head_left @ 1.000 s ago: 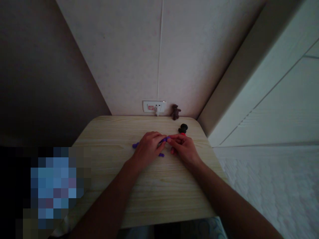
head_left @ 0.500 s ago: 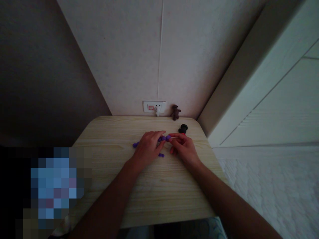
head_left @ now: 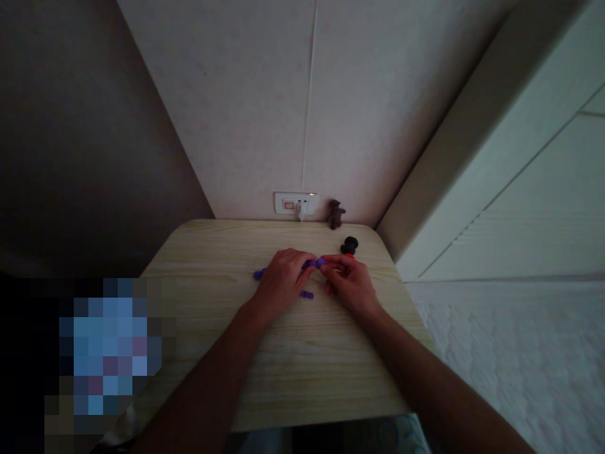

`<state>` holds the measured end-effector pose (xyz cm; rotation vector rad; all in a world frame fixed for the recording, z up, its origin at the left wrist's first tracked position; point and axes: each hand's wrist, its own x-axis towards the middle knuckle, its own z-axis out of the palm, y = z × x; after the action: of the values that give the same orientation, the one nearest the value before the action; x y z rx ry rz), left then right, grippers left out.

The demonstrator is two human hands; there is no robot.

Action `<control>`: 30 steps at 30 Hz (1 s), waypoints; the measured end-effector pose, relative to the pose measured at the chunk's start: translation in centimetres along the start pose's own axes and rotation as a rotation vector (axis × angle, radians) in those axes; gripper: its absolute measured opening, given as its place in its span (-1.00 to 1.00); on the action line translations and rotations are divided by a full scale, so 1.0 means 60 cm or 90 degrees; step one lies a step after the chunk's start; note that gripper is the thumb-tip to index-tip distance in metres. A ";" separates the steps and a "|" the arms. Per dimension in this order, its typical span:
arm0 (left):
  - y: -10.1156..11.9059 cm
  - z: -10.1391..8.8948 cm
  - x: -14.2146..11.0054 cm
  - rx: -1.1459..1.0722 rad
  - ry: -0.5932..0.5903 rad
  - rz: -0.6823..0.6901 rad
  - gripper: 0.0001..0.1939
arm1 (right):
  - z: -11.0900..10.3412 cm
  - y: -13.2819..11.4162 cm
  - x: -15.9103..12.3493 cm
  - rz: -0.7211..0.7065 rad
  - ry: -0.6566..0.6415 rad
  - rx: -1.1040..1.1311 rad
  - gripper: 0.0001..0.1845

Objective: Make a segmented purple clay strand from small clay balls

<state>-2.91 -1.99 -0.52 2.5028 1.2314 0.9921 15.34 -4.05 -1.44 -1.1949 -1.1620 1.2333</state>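
Note:
Between my two hands is a small purple piece of rounded lumps [head_left: 320,262], which looks like modelling clay. My left hand [head_left: 285,277] pinches its left part between thumb and fingers. The thumb and index finger of my right hand [head_left: 350,281] press on its right end. Another purple lump [head_left: 258,275] shows at the left of my left hand; whether it joins the held piece is hidden. Below my left thumb, a short purple strip [head_left: 307,295] lies on the table. Red bits show around my right hand, mostly covered by it.
The pale wooden table [head_left: 212,359] meets the wall. A dark brown bear figure [head_left: 335,215] stands at the back edge near a wall socket [head_left: 289,203] with a white plug. Behind my right hand is a black-topped figure [head_left: 350,244] with red below. A white cabinet [head_left: 510,208] borders the right.
My left index finger has curled down closer over the purple piece. The fingertips of both hands are nearer each other. The whole view has shifted slightly.

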 end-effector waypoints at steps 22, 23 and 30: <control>-0.002 0.003 0.000 -0.004 0.002 0.013 -0.85 | 0.000 0.006 0.004 -0.013 -0.023 -0.008 -0.56; -0.002 0.003 0.000 -0.004 0.000 0.012 -0.85 | -0.001 0.006 0.004 -0.014 -0.023 -0.009 -0.57; -0.001 0.002 0.000 0.003 0.008 0.018 -0.85 | -0.001 0.006 0.004 -0.013 -0.033 -0.020 -0.57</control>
<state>-2.88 -1.95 -0.66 2.5287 1.2058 1.0132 15.40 -3.82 -1.79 -1.1776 -1.2320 1.2409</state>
